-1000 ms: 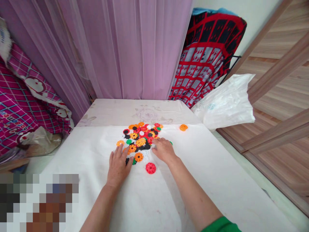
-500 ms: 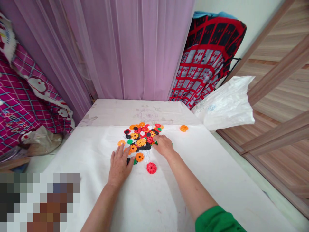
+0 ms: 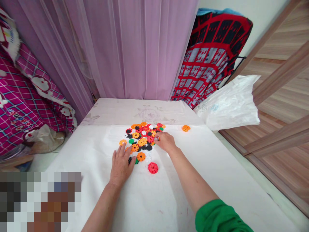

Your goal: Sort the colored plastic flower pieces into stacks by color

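A pile of notched plastic discs [image 3: 142, 141] in orange, red, black, green and white lies mid-table. My left hand [image 3: 121, 166] rests at the pile's near left side, fingers spread, with the tips beside some orange, black and green discs. At the right edge of the pile, my right hand [image 3: 166, 142] has its fingers bent together in a pinch. What sits between those fingertips is mostly hidden. A single red disc [image 3: 153, 168] lies nearer to me, between my forearms. Another loose piece, an orange disc [image 3: 185, 128], is off to the right at the back.
A white cloth [image 3: 207, 174] covers the table, with a flower-printed cover [image 3: 116, 109] at its far end. Beyond hangs a purple curtain [image 3: 145, 48]. A white plastic bag [image 3: 231, 103] stands at the right edge, near wooden doors [image 3: 277, 106]. Patterned fabric [image 3: 41, 93] hangs at left.
My right hand has lifted slightly and its fingers have drawn together at the pile's edge. A green disc that showed beside it is out of sight. My left hand stays in place.
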`<state>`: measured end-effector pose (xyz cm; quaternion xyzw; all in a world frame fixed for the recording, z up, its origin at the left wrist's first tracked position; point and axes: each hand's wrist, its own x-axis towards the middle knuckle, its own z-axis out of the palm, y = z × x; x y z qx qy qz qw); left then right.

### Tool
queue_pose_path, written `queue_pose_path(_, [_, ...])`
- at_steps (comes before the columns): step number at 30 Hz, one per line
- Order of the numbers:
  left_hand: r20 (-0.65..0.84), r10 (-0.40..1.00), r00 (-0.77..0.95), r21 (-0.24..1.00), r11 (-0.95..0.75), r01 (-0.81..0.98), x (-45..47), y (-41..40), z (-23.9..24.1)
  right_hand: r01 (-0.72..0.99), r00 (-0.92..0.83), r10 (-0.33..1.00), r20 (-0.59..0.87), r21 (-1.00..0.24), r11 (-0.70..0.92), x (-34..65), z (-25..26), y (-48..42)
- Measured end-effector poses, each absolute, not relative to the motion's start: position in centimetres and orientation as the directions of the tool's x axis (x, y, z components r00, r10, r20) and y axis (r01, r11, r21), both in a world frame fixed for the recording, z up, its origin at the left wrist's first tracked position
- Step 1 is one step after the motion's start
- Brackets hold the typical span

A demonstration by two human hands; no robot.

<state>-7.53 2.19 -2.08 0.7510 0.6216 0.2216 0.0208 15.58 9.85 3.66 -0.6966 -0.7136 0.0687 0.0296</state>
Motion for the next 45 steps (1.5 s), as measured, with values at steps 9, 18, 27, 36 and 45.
queue_pose_path(9, [0.307, 0.943, 0.127, 0.307, -0.224, 0.925, -7.5, 2.2, -2.2, 0.987, -0.071, 0.995, -0.076, -0.152, 0.059, 14.5, 3.5, 9.9])
queue_pose_path(18, [0.299, 0.947, 0.119, 0.325, -0.219, 0.920, -7.5, 2.2, -2.2, 0.962, -0.109, 0.988, -0.108, -0.262, 0.077, 15.8, 3.2, 9.6])
queue_pose_path(27, [0.297, 0.947, 0.125, 0.330, -0.224, 0.917, -7.5, 2.2, -2.0, 0.887, 0.000, 1.000, -0.014, -0.462, -0.006, 19.8, 4.8, 7.2])
queue_pose_path(36, [0.286, 0.950, 0.125, 0.312, -0.215, 0.925, -7.6, 2.3, -2.0, 0.862, -0.031, 0.999, -0.014, -0.506, 0.020, 22.5, 4.4, 2.6])
queue_pose_path(45, [0.281, 0.950, 0.133, 0.319, -0.223, 0.921, -7.7, 2.3, -2.0, 0.907, -0.078, 0.996, -0.041, -0.417, 0.053, 21.3, 4.3, 2.5])
